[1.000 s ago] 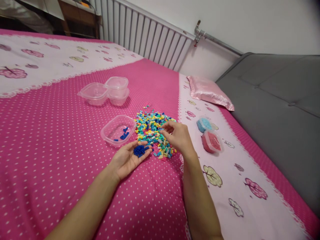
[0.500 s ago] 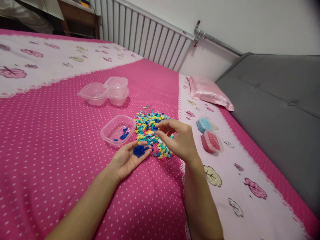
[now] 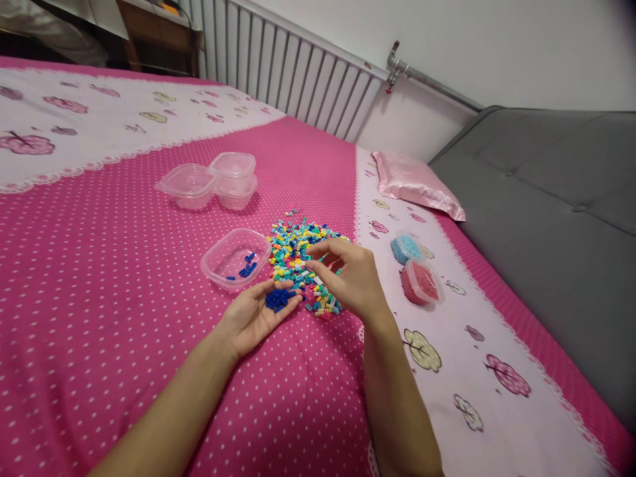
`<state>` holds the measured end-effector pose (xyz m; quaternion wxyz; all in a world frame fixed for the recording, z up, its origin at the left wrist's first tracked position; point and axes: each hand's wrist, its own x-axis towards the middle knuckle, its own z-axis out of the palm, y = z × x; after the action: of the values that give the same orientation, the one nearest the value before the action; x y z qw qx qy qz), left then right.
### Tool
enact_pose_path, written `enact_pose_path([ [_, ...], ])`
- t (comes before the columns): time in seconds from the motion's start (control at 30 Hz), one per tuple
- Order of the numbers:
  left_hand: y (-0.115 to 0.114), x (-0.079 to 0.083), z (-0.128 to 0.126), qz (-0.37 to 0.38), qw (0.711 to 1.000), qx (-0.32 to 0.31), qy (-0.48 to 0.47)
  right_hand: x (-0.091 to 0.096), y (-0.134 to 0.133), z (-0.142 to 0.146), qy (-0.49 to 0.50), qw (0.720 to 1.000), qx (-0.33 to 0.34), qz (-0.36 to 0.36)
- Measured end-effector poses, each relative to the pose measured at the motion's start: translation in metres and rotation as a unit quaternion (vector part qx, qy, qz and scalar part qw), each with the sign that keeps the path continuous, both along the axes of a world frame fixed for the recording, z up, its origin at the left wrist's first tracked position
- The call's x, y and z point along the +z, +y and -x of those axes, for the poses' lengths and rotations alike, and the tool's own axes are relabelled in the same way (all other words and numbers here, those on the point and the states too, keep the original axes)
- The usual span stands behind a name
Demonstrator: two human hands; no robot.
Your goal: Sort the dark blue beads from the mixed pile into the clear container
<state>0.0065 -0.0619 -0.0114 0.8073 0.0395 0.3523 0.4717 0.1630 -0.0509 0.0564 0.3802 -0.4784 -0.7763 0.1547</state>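
My left hand [image 3: 253,316] lies palm up with fingers extended, cradling a small heap of dark blue toy bricks [image 3: 279,299]. Beside it spreads a pile of small mixed-colour toy bricks [image 3: 288,248], in yellow, teal, white, red and blue. Over the right part of this pile is my right hand [image 3: 350,275], thumb and index fingertip close together in a pinch; what is between them, if anything, is too small to make out. Just beyond my left hand stands an open clear plastic container [image 3: 211,268] with several dark blue bricks on its bottom.
Empty-looking clear containers [image 3: 191,189] stand farther back on the pink dotted bedspread [image 3: 149,265]. To the right are a container of light blue pieces [image 3: 406,249] and a container of red pieces [image 3: 420,283]. A pink pillow [image 3: 417,185] lies by the grey headboard [image 3: 546,199].
My right hand has shifted slightly left over the pile, its fingertips still close together. The left hand with its blue bricks stays in place.
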Motion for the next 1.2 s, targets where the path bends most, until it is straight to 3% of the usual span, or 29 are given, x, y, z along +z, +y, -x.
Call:
enact_pose_path([
  [0.2, 0.001, -0.002, 0.0, 0.007, 1.0, 0.002, 0.003, -0.011, 0.007, -0.007, -0.127, 0.986, -0.054, 0.096],
  [0.33, 0.001, -0.002, 0.001, 0.0, 1.0, -0.006, 0.01, -0.018, 0.011, -0.005, -0.239, 0.949, -0.032, 0.202],
  [0.53, 0.0, 0.0, 0.001, 0.0, 1.0, -0.017, 0.007, -0.024, 0.016, 0.01, -0.334, 0.896, -0.083, 0.281],
  [0.8, 0.0, 0.001, 0.001, 0.001, 1.0, -0.016, 0.01, -0.038, 0.02, 0.014, -0.369, 0.893, -0.085, 0.245],
  [1.2, 0.001, -0.001, 0.002, -0.008, 1.0, -0.019, 0.012, -0.034, 0.018, 0.014, -0.371, 0.89, -0.089, 0.25],
])
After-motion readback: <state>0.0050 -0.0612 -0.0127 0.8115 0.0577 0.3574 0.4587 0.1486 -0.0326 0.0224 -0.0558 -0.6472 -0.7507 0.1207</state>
